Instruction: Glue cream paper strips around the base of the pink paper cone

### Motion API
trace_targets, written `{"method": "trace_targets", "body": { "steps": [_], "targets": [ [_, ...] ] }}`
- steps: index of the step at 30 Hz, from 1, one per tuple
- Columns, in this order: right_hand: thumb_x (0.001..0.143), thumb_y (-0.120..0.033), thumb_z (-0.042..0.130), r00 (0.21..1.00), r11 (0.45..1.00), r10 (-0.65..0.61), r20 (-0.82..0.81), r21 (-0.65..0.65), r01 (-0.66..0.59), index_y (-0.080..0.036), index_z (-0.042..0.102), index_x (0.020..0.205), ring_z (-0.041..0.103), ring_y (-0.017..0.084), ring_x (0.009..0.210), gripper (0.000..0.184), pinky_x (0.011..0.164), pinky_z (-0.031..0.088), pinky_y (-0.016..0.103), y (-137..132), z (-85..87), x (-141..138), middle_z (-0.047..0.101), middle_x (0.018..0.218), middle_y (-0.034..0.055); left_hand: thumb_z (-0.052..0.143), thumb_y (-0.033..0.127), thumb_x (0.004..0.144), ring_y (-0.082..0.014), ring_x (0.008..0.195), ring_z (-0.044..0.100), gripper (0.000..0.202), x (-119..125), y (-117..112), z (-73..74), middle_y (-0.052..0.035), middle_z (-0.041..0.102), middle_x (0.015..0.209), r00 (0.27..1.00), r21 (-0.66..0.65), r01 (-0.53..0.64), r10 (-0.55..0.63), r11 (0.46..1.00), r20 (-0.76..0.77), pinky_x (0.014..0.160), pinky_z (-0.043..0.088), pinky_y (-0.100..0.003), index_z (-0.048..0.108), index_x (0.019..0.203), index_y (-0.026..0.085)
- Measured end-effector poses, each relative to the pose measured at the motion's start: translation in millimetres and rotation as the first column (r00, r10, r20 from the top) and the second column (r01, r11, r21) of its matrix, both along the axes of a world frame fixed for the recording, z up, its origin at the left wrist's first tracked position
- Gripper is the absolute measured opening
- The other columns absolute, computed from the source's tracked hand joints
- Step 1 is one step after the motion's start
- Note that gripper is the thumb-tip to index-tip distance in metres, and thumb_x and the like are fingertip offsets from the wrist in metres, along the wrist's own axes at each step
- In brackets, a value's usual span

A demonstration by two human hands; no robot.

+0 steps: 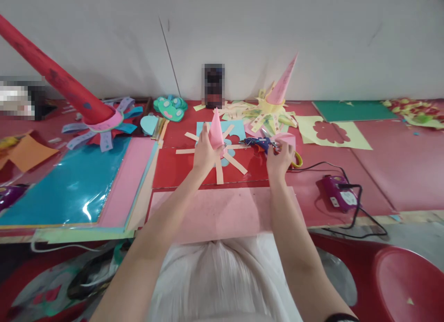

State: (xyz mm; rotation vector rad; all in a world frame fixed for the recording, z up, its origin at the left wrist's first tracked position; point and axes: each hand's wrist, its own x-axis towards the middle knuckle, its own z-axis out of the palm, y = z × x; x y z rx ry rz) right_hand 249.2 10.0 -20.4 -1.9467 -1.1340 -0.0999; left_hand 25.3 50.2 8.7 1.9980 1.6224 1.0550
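Presently, left hand (204,153) grasps smooth pink paper cone (215,129), upright above its fingers. Clasped by right hand (279,158), jutting leftward: blue plastic glue gun (255,143).

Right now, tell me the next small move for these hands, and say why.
Probably bring the blue glue gun across to the base of the pink cone. The left hand holds the cone upright on the peach strips, and the right hand rests on the gun lying just beside them.
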Motion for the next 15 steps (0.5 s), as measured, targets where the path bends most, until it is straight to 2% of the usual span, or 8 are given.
{"method": "trace_targets", "body": {
  "steps": [3,6,10,15],
  "targets": [
    [0.082,-0.042,0.054,0.999,0.987,-0.024,0.030,-0.155,0.028,-0.013,0.068,0.095,0.051,0.032,0.098,0.035,0.085,0.042,0.047,4,-14.4,3,0.060,0.101,0.0184,0.069,0.034,0.078,-0.0313,0.132,0.041,0.088,4,3,-0.4,-0.0155,0.045,0.140,0.999,-0.024,-0.038,0.038,0.999,-0.021,0.100,0.045,-0.042,0.014,0.146,0.024],
    [0.084,-0.053,0.048,0.997,0.982,0.012,0.078,-0.187,0.002,-0.012,0.068,0.091,0.051,0.033,0.097,0.045,0.082,0.042,0.048,7,-25.3,4,0.060,0.099,0.0197,0.068,0.034,0.079,-0.0311,0.129,0.046,0.089,5,8,-0.9,-0.0139,0.046,0.140,0.998,-0.016,-0.045,0.045,0.999,-0.035,0.096,0.048,-0.042,0.011,0.147,0.026],
    [0.091,-0.050,0.034,0.995,0.981,0.041,0.086,-0.190,-0.024,-0.011,0.064,0.095,0.052,0.033,0.098,0.050,0.083,0.041,0.049,8,-30.2,6,0.060,0.098,0.0217,0.067,0.031,0.080,-0.0328,0.128,0.046,0.086,4,11,0.2,-0.0130,0.045,0.141,0.997,-0.015,-0.053,0.052,0.998,-0.057,0.098,0.048,-0.044,0.013,0.147,0.026],
    [0.094,-0.043,0.029,1.000,0.986,-0.011,0.008,-0.164,0.012,-0.007,0.057,0.104,0.052,0.033,0.104,0.047,0.090,0.039,0.047,8,-24.3,6,0.058,0.106,0.0235,0.065,0.024,0.080,-0.0335,0.131,0.042,0.081,-1,9,11.5,-0.0128,0.043,0.144,0.998,-0.029,-0.054,0.053,0.998,-0.041,0.104,0.043,-0.047,0.018,0.146,0.023]
  ]
}}
